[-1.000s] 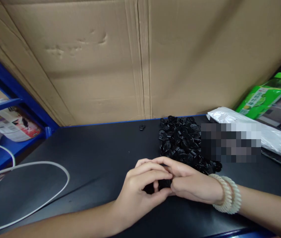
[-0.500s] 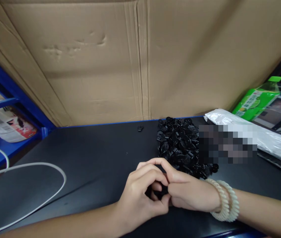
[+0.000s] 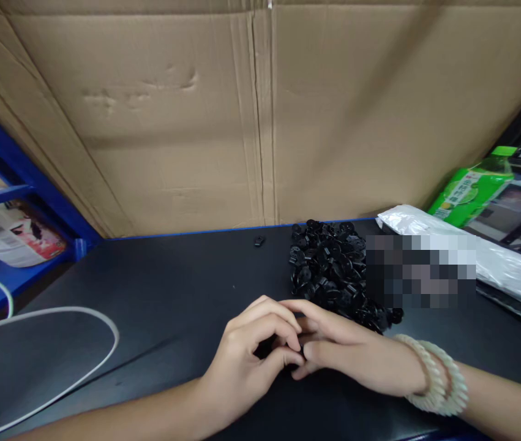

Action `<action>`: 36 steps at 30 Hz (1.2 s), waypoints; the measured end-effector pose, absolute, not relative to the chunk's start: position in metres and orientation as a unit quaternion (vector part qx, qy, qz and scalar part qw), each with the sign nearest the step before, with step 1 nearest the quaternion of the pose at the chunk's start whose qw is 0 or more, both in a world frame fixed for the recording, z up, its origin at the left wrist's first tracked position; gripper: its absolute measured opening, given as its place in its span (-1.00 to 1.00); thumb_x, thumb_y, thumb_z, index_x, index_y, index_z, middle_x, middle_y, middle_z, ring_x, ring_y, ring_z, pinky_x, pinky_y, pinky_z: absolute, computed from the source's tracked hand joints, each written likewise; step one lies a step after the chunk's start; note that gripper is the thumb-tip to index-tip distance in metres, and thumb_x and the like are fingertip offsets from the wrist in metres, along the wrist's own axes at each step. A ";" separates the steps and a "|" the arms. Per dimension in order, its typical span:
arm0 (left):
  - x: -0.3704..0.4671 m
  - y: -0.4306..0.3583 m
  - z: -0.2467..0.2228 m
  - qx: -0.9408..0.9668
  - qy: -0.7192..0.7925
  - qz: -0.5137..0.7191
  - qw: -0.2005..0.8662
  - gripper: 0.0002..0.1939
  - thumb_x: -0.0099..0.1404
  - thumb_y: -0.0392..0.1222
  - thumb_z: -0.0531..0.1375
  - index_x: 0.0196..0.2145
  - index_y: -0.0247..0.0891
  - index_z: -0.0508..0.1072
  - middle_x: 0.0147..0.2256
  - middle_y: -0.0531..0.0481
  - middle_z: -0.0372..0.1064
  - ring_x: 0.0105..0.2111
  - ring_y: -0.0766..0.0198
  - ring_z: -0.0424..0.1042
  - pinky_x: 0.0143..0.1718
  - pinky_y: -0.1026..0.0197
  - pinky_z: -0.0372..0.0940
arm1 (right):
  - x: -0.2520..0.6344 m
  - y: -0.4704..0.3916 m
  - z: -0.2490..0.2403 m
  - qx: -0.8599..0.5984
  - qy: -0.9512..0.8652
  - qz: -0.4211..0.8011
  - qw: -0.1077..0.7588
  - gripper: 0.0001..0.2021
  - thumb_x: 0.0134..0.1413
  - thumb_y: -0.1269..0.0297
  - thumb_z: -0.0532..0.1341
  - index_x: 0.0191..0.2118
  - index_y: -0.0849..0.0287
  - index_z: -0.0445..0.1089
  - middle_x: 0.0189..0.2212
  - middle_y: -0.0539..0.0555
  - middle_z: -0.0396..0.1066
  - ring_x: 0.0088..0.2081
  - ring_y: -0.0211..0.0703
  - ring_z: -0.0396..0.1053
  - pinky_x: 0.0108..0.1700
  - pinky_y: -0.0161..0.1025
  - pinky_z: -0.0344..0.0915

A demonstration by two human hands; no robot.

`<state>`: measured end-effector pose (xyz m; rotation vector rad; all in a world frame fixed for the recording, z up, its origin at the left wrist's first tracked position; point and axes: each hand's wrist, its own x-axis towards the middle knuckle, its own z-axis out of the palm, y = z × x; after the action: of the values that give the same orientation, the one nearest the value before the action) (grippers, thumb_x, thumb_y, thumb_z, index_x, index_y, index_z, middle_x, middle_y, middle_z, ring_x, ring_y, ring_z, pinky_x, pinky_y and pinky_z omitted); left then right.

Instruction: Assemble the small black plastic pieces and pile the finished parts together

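Note:
My left hand [image 3: 246, 358] and my right hand [image 3: 356, 352] meet low in the view, just in front of the pile. Their curled fingers pinch together around a small black plastic piece [image 3: 301, 351], of which only a dark sliver shows. My fingers cover the rest of it, so its exact shape cannot be made out. Behind my right hand lies a heap of small black plastic parts [image 3: 327, 263], many with round, disc-like ends. One loose black part [image 3: 259, 241] rests apart from the heap, near the table's back edge.
The black tabletop [image 3: 163, 288] ends at a cardboard wall [image 3: 172, 122]. A white cable [image 3: 116, 334] loops at left beside a blue shelf frame [image 3: 49, 165]. At right lie a silvery plastic bag [image 3: 503, 260] and a green bottle [image 3: 469, 190]; a blurred patch hides something nearby.
The fingers have drawn closer, and the black piece, more visible earlier between the hands, is now mostly covered. Both hands have shifted slightly, with the right wrist turned a little. The heap stays put.

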<state>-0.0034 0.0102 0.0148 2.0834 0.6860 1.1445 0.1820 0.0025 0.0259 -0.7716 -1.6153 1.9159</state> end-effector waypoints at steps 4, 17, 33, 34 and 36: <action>-0.005 0.010 0.019 0.766 0.263 0.441 0.386 -0.83 0.10 -0.52 0.29 -0.49 -0.30 0.47 -0.39 0.01 0.40 -0.43 0.33 0.43 -0.41 0.33 0.38 | 0.187 0.007 0.025 -0.252 -0.663 0.660 0.248 -0.75 0.27 0.20 0.01 -0.08 0.26 0.26 -0.17 0.14 0.31 -0.16 -0.19 0.36 -0.12 -0.15 0.39; -0.001 0.001 0.017 0.785 0.225 0.491 0.303 -0.81 0.18 -0.56 0.20 -0.46 -0.33 0.45 -0.35 -0.03 0.47 -0.35 0.32 0.44 -0.30 0.30 0.37 | 0.175 -0.016 0.015 -0.354 -0.719 0.511 0.310 -0.56 0.33 0.04 -0.17 -0.45 0.20 0.18 -0.61 -0.08 0.13 -0.58 -0.39 0.09 -0.50 -0.39 0.11; -0.016 0.027 0.017 0.926 0.034 0.367 -0.081 -0.73 0.31 -0.41 0.10 -0.04 -0.39 0.42 -0.11 -0.15 0.52 -0.03 0.15 0.43 0.05 0.09 0.33 | 0.197 0.016 0.038 -0.437 -0.805 0.190 0.355 -0.70 0.30 0.20 -0.10 -0.36 0.17 0.26 -0.47 0.07 0.37 -0.42 -0.16 0.39 -0.34 -0.18 0.29; -0.016 0.033 0.018 0.922 0.056 0.369 -0.101 -0.70 0.28 -0.41 0.14 -0.03 -0.36 0.41 -0.10 -0.14 0.51 -0.03 0.15 0.42 0.05 0.08 0.33 | 0.203 0.024 0.042 -0.433 -0.820 0.093 0.361 -0.72 0.29 0.24 -0.08 -0.34 0.18 0.29 -0.41 0.11 0.40 -0.32 -0.10 0.38 -0.22 -0.10 0.27; -0.017 0.050 0.018 0.916 0.141 0.360 -0.109 -0.70 0.24 -0.41 0.17 -0.05 -0.32 0.41 -0.13 -0.11 0.51 -0.05 0.14 0.42 0.03 0.06 0.33 | 0.218 0.044 0.051 -0.432 -0.817 0.017 0.382 -0.75 0.28 0.29 -0.05 -0.31 0.18 0.33 -0.26 0.17 0.41 -0.14 -0.02 0.33 -0.05 -0.03 0.22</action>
<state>-0.0167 0.0498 0.0183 3.0953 0.4750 1.2181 0.2176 0.0436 0.0512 -1.1029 -2.0832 0.0434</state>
